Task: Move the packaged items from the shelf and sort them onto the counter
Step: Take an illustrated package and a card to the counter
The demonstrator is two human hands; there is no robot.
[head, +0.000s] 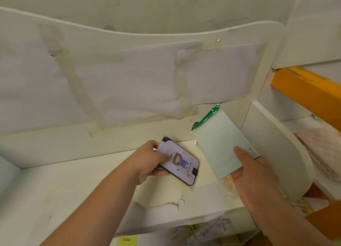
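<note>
The left hand [147, 161] holds a phone case [181, 162] with a cartoon child in a purple hood printed on it. Its fingers are curled round the case's left end, thumb on top. The case is flat and tilted, just above the white counter [73, 186], near the middle of the picture.

The right hand [252, 173] holds a pale green packet [221, 144] in a clear bag with a green strip [206, 116] along its top edge. The thumb presses on the front and the other fingers are tucked behind, so they clamp the packet's lower end. The packet sits at about 3 o'clock from the phone case, close beside it but not touching.

A white back board [129, 79] with taped paper stands at 12 o'clock. A round-edged white side panel [280, 153] is at 3 o'clock, with an orange beam [304, 87] at 2 o'clock. Something pink and fluffy [321, 153] lies past the side panel.
</note>
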